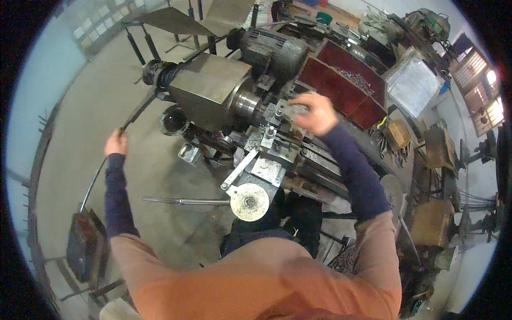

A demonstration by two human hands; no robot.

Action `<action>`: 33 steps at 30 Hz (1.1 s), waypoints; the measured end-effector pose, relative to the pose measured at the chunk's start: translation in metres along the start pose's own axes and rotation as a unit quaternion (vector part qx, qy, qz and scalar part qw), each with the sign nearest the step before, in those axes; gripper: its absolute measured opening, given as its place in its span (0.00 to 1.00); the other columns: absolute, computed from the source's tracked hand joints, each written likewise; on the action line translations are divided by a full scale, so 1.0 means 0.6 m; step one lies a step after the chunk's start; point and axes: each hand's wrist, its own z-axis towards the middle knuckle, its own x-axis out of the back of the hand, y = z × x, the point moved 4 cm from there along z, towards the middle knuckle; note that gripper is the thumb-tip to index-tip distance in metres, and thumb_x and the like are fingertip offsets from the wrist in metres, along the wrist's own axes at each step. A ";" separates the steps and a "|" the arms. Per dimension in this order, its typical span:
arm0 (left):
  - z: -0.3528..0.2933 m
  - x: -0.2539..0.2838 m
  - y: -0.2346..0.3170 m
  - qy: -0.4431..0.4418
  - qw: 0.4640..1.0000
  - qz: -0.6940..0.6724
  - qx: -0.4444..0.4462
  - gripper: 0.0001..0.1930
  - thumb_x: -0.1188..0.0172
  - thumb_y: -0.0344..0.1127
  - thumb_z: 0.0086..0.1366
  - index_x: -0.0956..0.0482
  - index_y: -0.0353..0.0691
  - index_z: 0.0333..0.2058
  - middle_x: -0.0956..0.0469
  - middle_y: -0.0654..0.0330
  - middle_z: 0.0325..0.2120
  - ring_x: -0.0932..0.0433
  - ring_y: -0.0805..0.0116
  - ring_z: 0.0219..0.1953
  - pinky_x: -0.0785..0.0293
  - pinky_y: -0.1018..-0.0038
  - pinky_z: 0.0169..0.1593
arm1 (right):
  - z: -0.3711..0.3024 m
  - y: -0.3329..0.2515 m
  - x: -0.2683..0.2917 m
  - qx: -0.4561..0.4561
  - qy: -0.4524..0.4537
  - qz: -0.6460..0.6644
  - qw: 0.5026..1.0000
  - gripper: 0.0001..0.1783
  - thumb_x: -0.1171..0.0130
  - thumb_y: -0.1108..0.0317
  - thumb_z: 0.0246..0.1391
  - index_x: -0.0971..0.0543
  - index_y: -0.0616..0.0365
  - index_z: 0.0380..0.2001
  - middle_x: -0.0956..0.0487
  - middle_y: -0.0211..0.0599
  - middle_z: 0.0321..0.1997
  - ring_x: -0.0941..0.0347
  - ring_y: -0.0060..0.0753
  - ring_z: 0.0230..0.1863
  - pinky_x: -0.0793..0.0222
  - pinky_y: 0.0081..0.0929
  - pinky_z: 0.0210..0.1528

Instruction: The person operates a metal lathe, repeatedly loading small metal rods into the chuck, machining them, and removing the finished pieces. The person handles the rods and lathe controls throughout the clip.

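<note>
On the left, my left hand (117, 143) is closed around a long dark lever bar (140, 109). The bar slopes up to the rear end of a lathe headstock (208, 77); a thinner rod (95, 184) runs down from my hand toward a dark box-like block (85, 240). My right hand (317, 115) hovers by the tool post (272, 136), thumb and fingers apart with nothing visible between them. Just left of it is the shiny round spindle nose (247, 104). Whether its fingertips touch the machine, I cannot tell.
A pale round handwheel (249, 202) with a long handle (184, 201) sits right in front of me. Behind the headstock stands a ribbed motor (274, 50). Farther right are a red tray (341, 80) with metal bits, a silvery sheet (415, 80) and hand tools (392, 146).
</note>
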 end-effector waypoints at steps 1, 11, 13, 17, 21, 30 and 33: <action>-0.006 0.032 -0.058 0.050 0.998 -0.043 -0.021 0.19 0.51 0.46 0.59 0.28 0.43 0.45 0.23 0.51 0.34 0.25 0.51 0.37 0.30 0.61 0.39 | 0.033 0.000 -0.042 -0.008 -0.050 -0.034 0.998 0.17 0.42 0.63 0.28 0.20 0.55 0.28 0.23 0.43 0.28 0.29 0.45 0.35 0.32 0.34 0.40; -0.273 0.066 0.064 -0.022 0.990 0.066 0.126 0.26 0.48 0.57 0.53 0.28 0.39 0.39 0.25 0.47 0.30 0.25 0.48 0.32 0.29 0.58 0.36 | 0.096 0.030 -0.186 -0.172 -0.169 -0.100 0.965 0.13 0.44 0.64 0.27 0.20 0.60 0.20 0.23 0.50 0.23 0.25 0.48 0.29 0.29 0.33 0.38; -0.284 0.075 0.062 -0.011 0.992 0.097 0.080 0.25 0.43 0.49 0.51 0.30 0.37 0.42 0.25 0.46 0.29 0.24 0.49 0.32 0.29 0.59 0.36 | 0.093 0.024 -0.191 -0.159 -0.171 -0.109 0.966 0.13 0.44 0.64 0.27 0.20 0.60 0.19 0.24 0.50 0.23 0.25 0.47 0.29 0.29 0.33 0.38; -0.246 0.152 0.172 -0.083 0.987 0.108 -0.088 0.20 0.42 0.44 0.53 0.27 0.34 0.39 0.24 0.48 0.26 0.23 0.54 0.30 0.29 0.64 0.36 | 0.081 0.014 -0.153 -0.108 -0.141 -0.111 0.978 0.13 0.43 0.65 0.26 0.20 0.59 0.21 0.23 0.49 0.24 0.25 0.48 0.27 0.29 0.34 0.34; -0.228 0.179 0.365 -0.169 0.761 -0.619 -0.090 0.14 0.51 0.34 0.62 0.26 0.26 0.33 0.22 0.54 0.25 0.23 0.68 0.27 0.29 0.76 0.34 | 0.025 -0.067 -0.063 0.107 -0.025 0.103 0.989 0.16 0.46 0.71 0.26 0.20 0.56 0.26 0.22 0.38 0.32 0.29 0.40 0.41 0.33 0.30 0.42; -0.267 0.112 0.628 -0.395 0.402 -0.824 -0.053 0.14 0.53 0.38 0.64 0.26 0.32 0.35 0.23 0.57 0.27 0.23 0.70 0.26 0.26 0.77 0.31 | -0.086 -0.159 -0.040 0.112 0.117 0.100 0.982 0.17 0.44 0.75 0.23 0.23 0.56 0.27 0.25 0.38 0.39 0.31 0.46 0.45 0.32 0.35 0.45; -0.257 0.131 0.620 -0.315 0.564 -0.745 -0.164 0.13 0.49 0.37 0.63 0.24 0.31 0.30 0.24 0.59 0.20 0.27 0.77 0.20 0.31 0.79 0.24 | -0.087 -0.166 -0.037 0.110 0.088 0.064 0.988 0.16 0.42 0.74 0.21 0.24 0.56 0.24 0.26 0.38 0.34 0.31 0.45 0.37 0.32 0.35 0.37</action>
